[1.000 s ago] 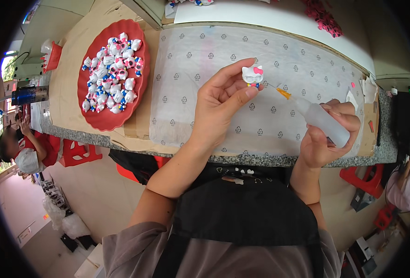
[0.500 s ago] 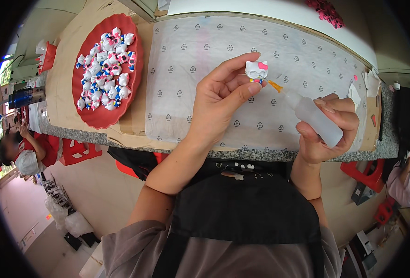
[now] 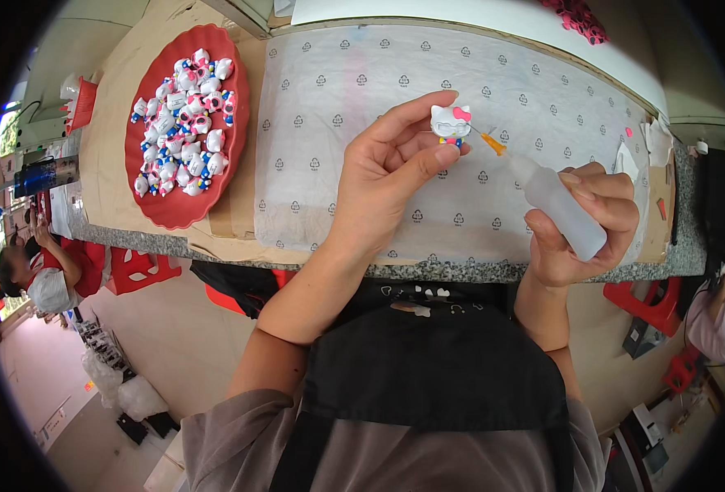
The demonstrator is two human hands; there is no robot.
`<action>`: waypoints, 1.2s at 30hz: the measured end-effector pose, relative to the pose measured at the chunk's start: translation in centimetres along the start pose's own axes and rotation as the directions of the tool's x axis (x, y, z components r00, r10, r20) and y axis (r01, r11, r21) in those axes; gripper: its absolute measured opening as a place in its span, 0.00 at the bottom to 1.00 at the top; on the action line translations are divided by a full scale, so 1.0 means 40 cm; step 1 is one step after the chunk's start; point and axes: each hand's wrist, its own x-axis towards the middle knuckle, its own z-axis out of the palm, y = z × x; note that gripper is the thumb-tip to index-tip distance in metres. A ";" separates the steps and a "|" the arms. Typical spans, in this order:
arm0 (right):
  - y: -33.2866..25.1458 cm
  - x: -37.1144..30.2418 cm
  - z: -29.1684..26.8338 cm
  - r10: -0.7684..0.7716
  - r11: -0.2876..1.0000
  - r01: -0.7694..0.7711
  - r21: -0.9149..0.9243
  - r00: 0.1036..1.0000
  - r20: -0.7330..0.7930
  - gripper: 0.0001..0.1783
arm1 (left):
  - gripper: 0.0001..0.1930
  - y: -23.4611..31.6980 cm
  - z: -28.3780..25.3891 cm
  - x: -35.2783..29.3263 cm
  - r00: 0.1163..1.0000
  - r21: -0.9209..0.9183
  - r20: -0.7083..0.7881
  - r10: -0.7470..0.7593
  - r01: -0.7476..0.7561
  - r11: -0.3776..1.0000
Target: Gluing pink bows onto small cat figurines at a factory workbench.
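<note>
Between the thumb and fingers of my left hand [image 3: 387, 168] is a small white cat figurine [image 3: 449, 123] with a pink bow and a blue lower part. My right hand [image 3: 588, 217] is wrapped round a translucent white squeeze bottle [image 3: 563, 211], tilted with its nozzle up and to the left. An orange needle tip [image 3: 493, 143] on the bottle points at the figurine, a small gap away from its right side. Both hands are above the thin white printed sheet [image 3: 338, 107] on the table.
A red scalloped plate [image 3: 153, 211] heaped with similar figurines stands on cardboard at the left. Small dark pink pieces [image 3: 579, 20] lie on a white surface at the far right. A red basket [image 3: 84, 102] is at far left. Other people sit at both sides.
The needle tip has come away from the figurine slightly, to the right. The figurine has turned a little in my left hand and shifted slightly left.
</note>
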 end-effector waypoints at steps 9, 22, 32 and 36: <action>-0.003 -0.002 0.005 -0.001 1.000 0.001 0.021 1.000 -0.006 0.25 | 0.21 -0.004 -0.002 0.001 1.000 0.004 0.020 -0.002 0.002 1.000; 0.002 -0.004 0.003 -0.022 1.000 0.022 0.007 1.000 0.003 0.26 | 0.21 -0.004 -0.002 -0.001 1.000 0.006 0.013 -0.001 0.001 1.000; -0.001 -0.004 0.005 -0.020 1.000 0.020 0.011 1.000 0.002 0.25 | 0.21 -0.004 -0.003 -0.003 1.000 0.045 0.007 0.019 -0.020 0.999; 0.001 -0.004 0.007 -0.027 1.000 0.027 0.016 1.000 -0.006 0.25 | 0.21 -0.004 -0.002 -0.005 1.000 0.055 0.006 0.028 -0.028 0.998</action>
